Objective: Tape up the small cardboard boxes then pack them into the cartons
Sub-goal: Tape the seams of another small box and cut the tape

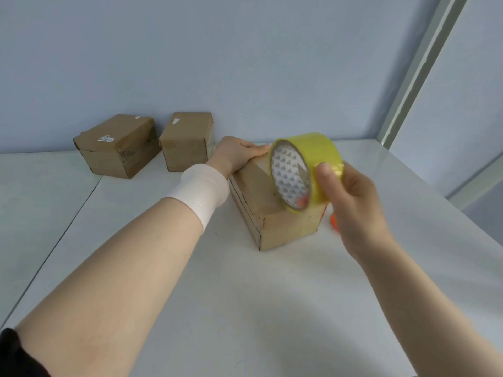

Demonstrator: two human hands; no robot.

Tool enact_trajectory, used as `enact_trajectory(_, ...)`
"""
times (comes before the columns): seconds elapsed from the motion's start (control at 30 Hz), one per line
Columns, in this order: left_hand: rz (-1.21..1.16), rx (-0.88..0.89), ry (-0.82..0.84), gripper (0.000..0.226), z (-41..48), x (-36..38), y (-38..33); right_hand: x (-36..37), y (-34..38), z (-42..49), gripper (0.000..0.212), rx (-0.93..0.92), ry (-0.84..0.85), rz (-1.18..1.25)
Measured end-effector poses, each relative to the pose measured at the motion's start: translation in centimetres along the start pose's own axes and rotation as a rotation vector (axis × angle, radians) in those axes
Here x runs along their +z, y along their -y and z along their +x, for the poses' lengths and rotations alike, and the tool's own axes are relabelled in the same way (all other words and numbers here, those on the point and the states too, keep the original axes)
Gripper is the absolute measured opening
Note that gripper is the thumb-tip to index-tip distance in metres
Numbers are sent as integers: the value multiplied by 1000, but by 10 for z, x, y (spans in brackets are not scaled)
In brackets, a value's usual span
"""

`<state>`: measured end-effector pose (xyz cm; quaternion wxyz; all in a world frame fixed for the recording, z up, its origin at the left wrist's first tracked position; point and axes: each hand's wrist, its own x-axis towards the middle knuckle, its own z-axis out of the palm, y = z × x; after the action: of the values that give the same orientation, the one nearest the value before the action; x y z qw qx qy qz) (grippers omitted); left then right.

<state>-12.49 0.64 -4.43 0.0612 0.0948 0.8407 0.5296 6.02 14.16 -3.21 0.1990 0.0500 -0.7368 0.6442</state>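
Box under left hand at far edge, grip unclear, right hand holding tape roll.

one view only, worn on the person's head, looking forward and down across a white table toward a pale blue wall. both forearms enter from the bottom edge and reach the left hand and right hand near mid-frame, so the camera sits close to the box at centre. the tape roll, raised toward the lens, looms large. the wide angle bends lines (the table's edges splay toward the lower corners). a second box and third box sit farther off, upper left, by the wall.
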Motion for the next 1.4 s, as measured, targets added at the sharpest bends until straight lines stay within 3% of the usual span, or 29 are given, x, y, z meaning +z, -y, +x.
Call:
enact_trajectory(0.1, -26, 20, 30, 25, -3, -1, 0, -9, 4, -31, 41, 32, -110, -58)
enact_trajectory(0.27, -7, 19, 6, 23, -5, 1, 0, -11, -6, -72, 51, 287, -111, -69)
enact_trajectory(0.37, 69, 73, 13, 26, -10, 0, -3, -2, -11, -69, 53, 349, -73, -110)
enact_trajectory(0.5, 604, 290, 35, 51, -19, -3, -22, 8, -15, -62, 32, 349, -77, -126)
enact_trajectory(0.63, 771, 470, 238, 64, -46, 9, -19, 8, -17, -62, 28, 357, -84, -80)
enact_trajectory(0.73, 980, 420, 376, 62, -50, 10, -21, 8, -17, -62, 28, 357, -78, -78)
enact_trajectory(1.23, 1048, 552, 497, 67, -68, 32, -33, 8, -23, -60, 21, 360, -80, -25)
enact_trajectory(1.4, 946, 534, 368, 78, -98, 20, -15, 6, -26, -58, 22, 330, -87, 5)
